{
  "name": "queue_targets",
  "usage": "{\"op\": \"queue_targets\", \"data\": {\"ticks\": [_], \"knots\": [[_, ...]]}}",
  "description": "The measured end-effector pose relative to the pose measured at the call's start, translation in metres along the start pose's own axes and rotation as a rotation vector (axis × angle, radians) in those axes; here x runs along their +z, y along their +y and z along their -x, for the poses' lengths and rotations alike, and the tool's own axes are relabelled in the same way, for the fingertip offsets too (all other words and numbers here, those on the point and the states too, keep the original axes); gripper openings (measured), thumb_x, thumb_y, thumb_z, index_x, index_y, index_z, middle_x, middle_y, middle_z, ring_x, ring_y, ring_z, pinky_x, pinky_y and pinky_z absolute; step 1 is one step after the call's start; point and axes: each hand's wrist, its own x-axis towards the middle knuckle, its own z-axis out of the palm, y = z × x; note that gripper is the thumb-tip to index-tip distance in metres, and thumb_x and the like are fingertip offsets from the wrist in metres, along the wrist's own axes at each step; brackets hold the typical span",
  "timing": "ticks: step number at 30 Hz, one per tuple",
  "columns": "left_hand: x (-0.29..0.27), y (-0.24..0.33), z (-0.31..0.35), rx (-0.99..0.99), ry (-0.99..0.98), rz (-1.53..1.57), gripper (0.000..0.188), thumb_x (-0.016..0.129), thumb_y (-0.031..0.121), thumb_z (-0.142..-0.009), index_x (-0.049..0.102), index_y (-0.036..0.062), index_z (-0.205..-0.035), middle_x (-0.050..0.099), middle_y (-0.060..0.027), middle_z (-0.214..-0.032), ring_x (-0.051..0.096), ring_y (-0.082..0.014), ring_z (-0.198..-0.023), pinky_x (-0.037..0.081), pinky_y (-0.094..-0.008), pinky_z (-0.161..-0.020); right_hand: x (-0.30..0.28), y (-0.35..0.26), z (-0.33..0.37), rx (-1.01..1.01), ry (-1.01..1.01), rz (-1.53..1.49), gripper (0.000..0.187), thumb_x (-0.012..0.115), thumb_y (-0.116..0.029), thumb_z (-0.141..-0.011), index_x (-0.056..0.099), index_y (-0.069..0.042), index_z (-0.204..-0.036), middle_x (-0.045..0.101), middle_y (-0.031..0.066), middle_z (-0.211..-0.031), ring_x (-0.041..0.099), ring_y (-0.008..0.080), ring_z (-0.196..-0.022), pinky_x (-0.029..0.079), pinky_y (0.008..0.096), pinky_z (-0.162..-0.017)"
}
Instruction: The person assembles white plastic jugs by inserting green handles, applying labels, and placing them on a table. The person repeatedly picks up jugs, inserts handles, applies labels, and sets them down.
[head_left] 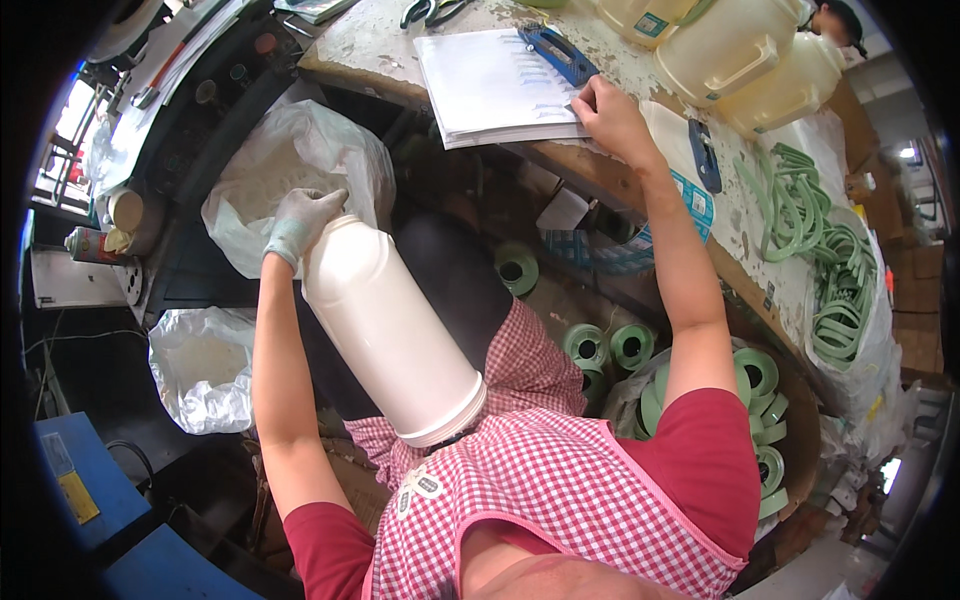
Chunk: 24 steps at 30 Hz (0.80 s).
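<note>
A large white plastic jar [390,330] lies slanted across my lap, its ringed end against my checked apron. My left hand [308,222], in a pale glove, is closed at the jar's far end; its fingertips are partly hidden. My bare right hand [612,118] is at the right edge of a stack of white sheets [475,85] on the workbench, fingers bent and pressed together. What they pinch, if anything, cannot be made out. Just beyond the fingers, a blue utility knife [558,55] lies on the sheets, which carry a column of small bluish marks.
Pliers [432,12] and a second blue knife [704,156] lie on the worn bench [370,45]. Big yellowish jugs [715,55] stand at the back right, near green strips [800,205]. A plastic-lined bin [250,175] is beyond my left hand; green rolls [632,345] sit below the bench.
</note>
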Motion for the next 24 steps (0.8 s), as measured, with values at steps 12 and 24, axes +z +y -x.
{"op": "queue_targets", "data": {"ticks": [12,24], "knots": [[0.015,-0.032,0.128,0.399,0.661,0.590,0.014,0.067,0.006,-0.100,0.071,-0.0018,-0.111,0.074,-0.0123,-0.119,0.069,-0.0216,-0.108,0.052,-0.0328,-0.095,0.014,-0.123,0.103,0.141,-0.067,-0.682,0.026,0.086,-0.023,-0.089,0.066,-0.007,-0.087,0.062,-0.0017,-0.069,0.055,0.0066,-0.059,0.044,0.0237,-0.055],[0.045,-0.007,0.198,0.375,0.524,0.516,0.005,0.073,0.003,-0.087,0.073,-0.0019,-0.087,0.057,-0.0225,-0.148,0.056,-0.0356,-0.136,0.045,-0.0434,-0.112,0.103,-0.205,0.166,0.127,-0.596,-1.167,0.027,0.083,-0.018,-0.092,0.061,-0.002,-0.092,0.063,-0.0015,-0.083,0.054,0.0018,-0.071,0.045,0.0195,-0.065]]}}
